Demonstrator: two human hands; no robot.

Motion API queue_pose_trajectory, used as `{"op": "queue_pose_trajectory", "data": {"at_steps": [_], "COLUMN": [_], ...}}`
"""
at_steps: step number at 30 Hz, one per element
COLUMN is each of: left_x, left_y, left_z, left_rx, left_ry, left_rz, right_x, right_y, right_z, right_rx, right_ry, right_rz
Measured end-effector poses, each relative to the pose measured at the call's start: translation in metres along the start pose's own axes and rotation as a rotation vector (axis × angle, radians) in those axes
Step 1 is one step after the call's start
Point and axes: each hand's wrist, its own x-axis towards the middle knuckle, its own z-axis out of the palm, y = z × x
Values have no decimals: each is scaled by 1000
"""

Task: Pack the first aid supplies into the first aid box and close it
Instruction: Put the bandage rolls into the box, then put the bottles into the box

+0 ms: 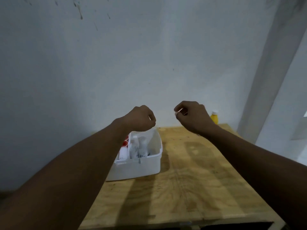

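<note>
- Box (141, 165): white, lid off, at the table's (191, 171) left edge; white bottles and red-capped items stand inside.
- Left hand (141, 118): I see it raised over the box, fingers curled loosely, holding nothing visible.
- Right hand (192, 115): raised, apart from the left, curled; whether it pinches something small I cannot tell.
- Yellow bottle (214, 117): far edge, unpacked.
- Step: packing seems nearly done; next I judge a reach for that bottle, then the lid, which is out of view.
</note>
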Motion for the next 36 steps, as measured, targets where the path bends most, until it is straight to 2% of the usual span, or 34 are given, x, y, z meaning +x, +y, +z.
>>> {"op": "queue_pose_trajectory", "data": {"at_steps": [9, 15, 22, 30, 36], "left_x": [74, 112, 135, 140, 128], "left_y": [77, 97, 103, 101, 103], "left_z": [56, 100, 130, 134, 132], "left_rx": [10, -6, -89, -164, -214], "left_ry": [-19, 10, 91, 200, 194], "left_rz": [128, 154, 216, 183, 184], "right_x": [32, 48, 53, 53, 43], "right_y": [95, 136, 167, 173, 167], "right_z": [-45, -44, -29, -17, -23], "right_rx": [-73, -185, -238, -289, -255], "right_ry": [140, 99, -61, 28, 52], "right_rz": [241, 234, 171, 117, 47]}}
